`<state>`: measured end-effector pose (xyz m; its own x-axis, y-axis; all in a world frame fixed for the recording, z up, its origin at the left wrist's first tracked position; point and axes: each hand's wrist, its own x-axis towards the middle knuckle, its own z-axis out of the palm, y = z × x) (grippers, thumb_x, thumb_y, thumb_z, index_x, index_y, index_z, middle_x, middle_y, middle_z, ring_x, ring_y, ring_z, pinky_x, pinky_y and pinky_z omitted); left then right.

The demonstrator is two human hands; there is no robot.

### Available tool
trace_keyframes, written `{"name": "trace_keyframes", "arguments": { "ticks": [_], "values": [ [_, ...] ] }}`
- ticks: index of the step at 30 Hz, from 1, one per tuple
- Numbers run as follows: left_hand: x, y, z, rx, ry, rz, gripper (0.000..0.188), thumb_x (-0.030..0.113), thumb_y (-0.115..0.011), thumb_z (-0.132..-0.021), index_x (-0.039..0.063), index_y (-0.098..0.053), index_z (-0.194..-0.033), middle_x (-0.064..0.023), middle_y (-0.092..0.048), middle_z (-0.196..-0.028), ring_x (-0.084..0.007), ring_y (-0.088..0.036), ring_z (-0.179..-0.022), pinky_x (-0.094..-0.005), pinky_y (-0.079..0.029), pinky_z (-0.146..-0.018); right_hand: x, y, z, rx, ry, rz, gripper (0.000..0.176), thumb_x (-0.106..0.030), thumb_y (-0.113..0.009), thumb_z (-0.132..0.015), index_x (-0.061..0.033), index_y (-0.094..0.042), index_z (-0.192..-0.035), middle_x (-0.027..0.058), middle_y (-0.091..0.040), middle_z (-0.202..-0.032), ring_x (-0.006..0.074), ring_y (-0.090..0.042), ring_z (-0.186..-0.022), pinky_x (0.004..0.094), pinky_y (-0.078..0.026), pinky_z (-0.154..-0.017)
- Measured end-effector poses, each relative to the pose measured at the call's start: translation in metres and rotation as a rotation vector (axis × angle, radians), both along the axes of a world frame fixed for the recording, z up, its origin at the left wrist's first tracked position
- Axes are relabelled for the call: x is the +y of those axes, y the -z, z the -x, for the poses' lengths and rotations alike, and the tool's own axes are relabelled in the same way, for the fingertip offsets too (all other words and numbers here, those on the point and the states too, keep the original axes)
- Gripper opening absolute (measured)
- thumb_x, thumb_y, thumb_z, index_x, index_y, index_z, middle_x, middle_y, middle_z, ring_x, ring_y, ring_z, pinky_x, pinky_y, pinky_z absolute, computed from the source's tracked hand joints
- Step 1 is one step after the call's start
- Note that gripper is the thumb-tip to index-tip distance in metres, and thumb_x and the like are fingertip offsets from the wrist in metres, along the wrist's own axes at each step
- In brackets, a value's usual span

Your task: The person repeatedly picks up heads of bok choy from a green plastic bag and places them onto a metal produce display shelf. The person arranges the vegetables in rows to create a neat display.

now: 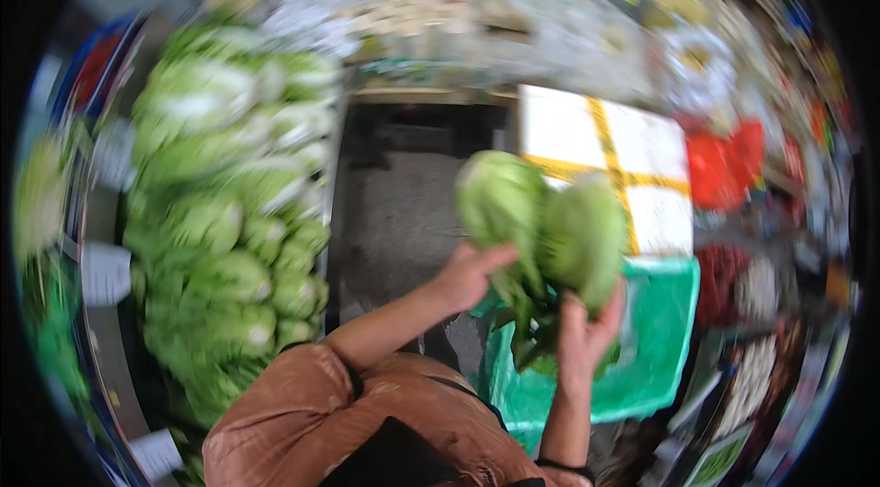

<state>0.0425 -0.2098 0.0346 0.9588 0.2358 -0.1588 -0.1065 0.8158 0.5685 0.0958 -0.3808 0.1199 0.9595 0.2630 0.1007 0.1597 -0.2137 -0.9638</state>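
Observation:
My left hand [478, 274] grips a pale green lettuce head [500, 202] near its lower leaves. In my right hand [591, 325] is a second lettuce head [584, 239], held from below. The two heads are side by side in the air, with loose darker leaves [529, 336] hanging beneath them. Below my hands stands a box lined with green plastic [656, 336]. More leafy greens show low in it, partly hidden by my right hand. Motion blurs the heads and my fingers.
At my left a stall holds several lettuce heads [227, 277] nearest me and napa cabbages [199, 99] farther back. A white foam box [557, 123] with yellow tape stands beyond the green-lined box. Bagged goods [570, 40] cover the far counter; a red plastic bag [718, 164] lies to the right.

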Motion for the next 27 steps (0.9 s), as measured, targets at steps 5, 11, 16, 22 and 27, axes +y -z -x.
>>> {"name": "trace_keyframes", "arguments": {
  "ticks": [5,11,16,22,27],
  "values": [
    [0.011,-0.036,0.051,-0.134,-0.142,0.022,0.061,0.013,-0.076,-0.089,0.004,-0.048,-0.143,-0.0048,-0.058,-0.133,-0.0172,-0.053,-0.127,-0.0342,-0.043,-0.109,0.013,-0.012,0.031,0.0,-0.03,-0.023,0.055,-0.009,-0.058,-0.088,0.0029,-0.05,-0.141,0.013,-0.062,-0.126,0.0215,-0.06,-0.109,0.0359,-0.049,-0.098],
    [0.044,-0.065,0.151,-0.193,-0.419,-0.203,0.065,0.021,-0.079,-0.091,0.005,-0.045,-0.144,-0.0048,-0.056,-0.134,-0.0175,-0.052,-0.125,-0.0354,-0.042,-0.108,0.067,-0.038,0.091,0.001,-0.143,-0.1,0.068,-0.007,-0.056,-0.08,0.0083,-0.044,-0.145,0.0184,-0.058,-0.132,0.0271,-0.058,-0.116,0.0412,-0.044,-0.106],
    [0.065,-0.106,0.235,-0.188,-0.614,-0.221,0.07,0.019,-0.083,-0.088,0.005,-0.043,-0.143,-0.0043,-0.057,-0.129,-0.0151,-0.051,-0.121,-0.033,-0.043,-0.105,0.115,-0.06,0.139,0.052,-0.353,-0.199,0.072,-0.01,-0.058,-0.078,0.0074,-0.043,-0.146,0.0203,-0.054,-0.137,0.0294,-0.055,-0.122,0.0437,-0.042,-0.108],
    [0.093,-0.147,0.311,-0.122,-0.866,-0.4,0.093,0.02,-0.088,-0.082,0.006,-0.03,-0.153,-0.0054,-0.049,-0.139,-0.0177,-0.045,-0.13,-0.0345,-0.038,-0.111,0.163,-0.07,0.187,0.146,-0.697,-0.357,0.059,-0.001,-0.06,-0.087,0.0026,-0.045,-0.145,0.0165,-0.058,-0.136,0.0268,-0.059,-0.12,0.0417,-0.046,-0.106],
    [0.127,-0.179,0.389,-0.133,-1.009,-0.969,0.099,0.015,-0.092,-0.075,0.006,-0.031,-0.152,-0.0076,-0.05,-0.14,-0.0212,-0.047,-0.133,-0.0381,-0.038,-0.114,0.2,-0.108,0.247,0.23,-1.052,-0.236,0.073,-0.001,-0.077,-0.071,0.0061,-0.05,-0.139,0.0157,-0.061,-0.13,0.0267,-0.059,-0.119,0.0415,-0.042,-0.109]
  ]
}}
